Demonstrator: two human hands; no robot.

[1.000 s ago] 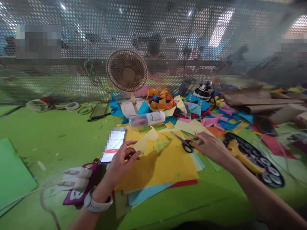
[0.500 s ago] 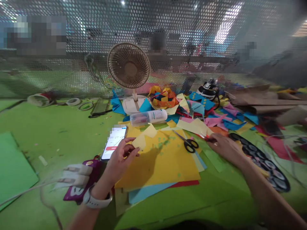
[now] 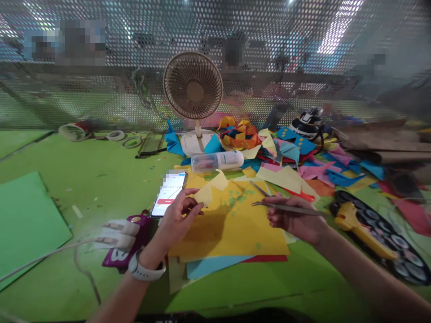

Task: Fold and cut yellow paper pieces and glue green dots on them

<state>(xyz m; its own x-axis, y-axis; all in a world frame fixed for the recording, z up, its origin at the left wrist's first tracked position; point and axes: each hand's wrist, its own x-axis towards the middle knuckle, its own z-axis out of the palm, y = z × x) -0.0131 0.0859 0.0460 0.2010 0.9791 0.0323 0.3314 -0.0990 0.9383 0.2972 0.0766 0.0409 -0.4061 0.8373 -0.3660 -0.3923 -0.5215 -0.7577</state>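
Observation:
My left hand [image 3: 177, 217] pinches a small folded pale yellow paper piece [image 3: 211, 190] over a large yellow sheet [image 3: 232, 226] that lies on a stack of coloured sheets. My right hand [image 3: 296, 222] is closed on metal tweezers [image 3: 286, 207] whose tips point left toward the paper piece. Scissors [image 3: 259, 188] lie just behind the right hand, partly hidden by it. A phone [image 3: 168, 194] with a lit screen lies beside my left hand.
A small desk fan [image 3: 193, 89] stands at the back before a perforated metal screen. A clear tube-shaped container [image 3: 217, 160] lies near it. Folded coloured papers [image 3: 286, 157] pile up at the right. A yellow glue gun [image 3: 362, 229] rests on a black tray. Tape rolls [image 3: 72, 131] at far left.
My right hand left the scissors, reached right to the paper pile, and came back holding tweezers pointed left. The left hand kept its hold on the paper piece.

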